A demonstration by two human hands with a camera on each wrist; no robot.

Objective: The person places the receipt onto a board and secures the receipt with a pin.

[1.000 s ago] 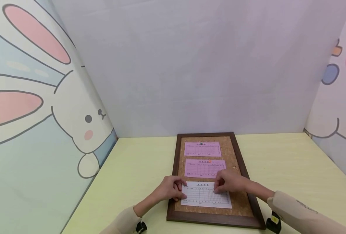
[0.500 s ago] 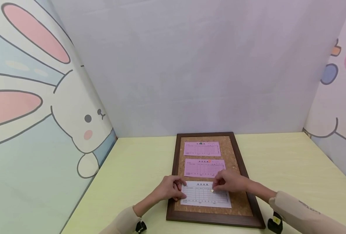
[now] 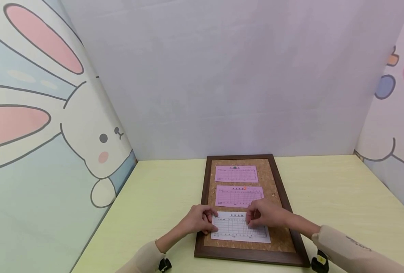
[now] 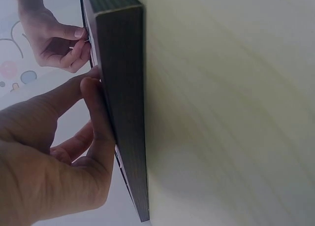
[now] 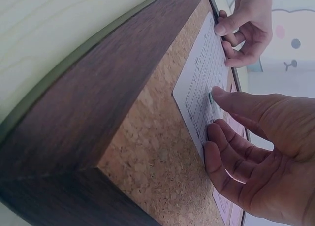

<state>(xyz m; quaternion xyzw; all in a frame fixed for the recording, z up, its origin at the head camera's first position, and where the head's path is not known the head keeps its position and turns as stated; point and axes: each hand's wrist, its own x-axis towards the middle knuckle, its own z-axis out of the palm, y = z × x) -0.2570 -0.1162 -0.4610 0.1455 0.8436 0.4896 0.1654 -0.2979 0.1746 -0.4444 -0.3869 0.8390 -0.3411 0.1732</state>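
A white printed form [image 3: 230, 231] lies on the lower part of a cork board [image 3: 280, 242] with a dark wooden frame. My left hand [image 3: 198, 220] rests at its left edge, thumb near the lower corner and forefinger near the upper one, pressing the sheet. Over the right half of the form, my right hand [image 3: 268, 213] pinches a small thumbtack [image 5: 211, 97] between thumb and forefinger, right at the paper. Its other fingers are curled beside the sheet's edge in the right wrist view. The fingertips mostly hide the tack.
Two pink forms lie higher on the board: the middle one [image 3: 234, 197] bears an orange tack [image 3: 245, 188], the top one [image 3: 236, 175] a green tack [image 3: 235, 167]. The board lies on a pale wooden table [image 3: 161, 197]. A grey curtain-like backdrop [image 3: 236, 83] stands behind.
My right hand has shifted slightly left over the white form, and its fingers now cover the tack that showed half a second ago. My left hand has stayed in place.
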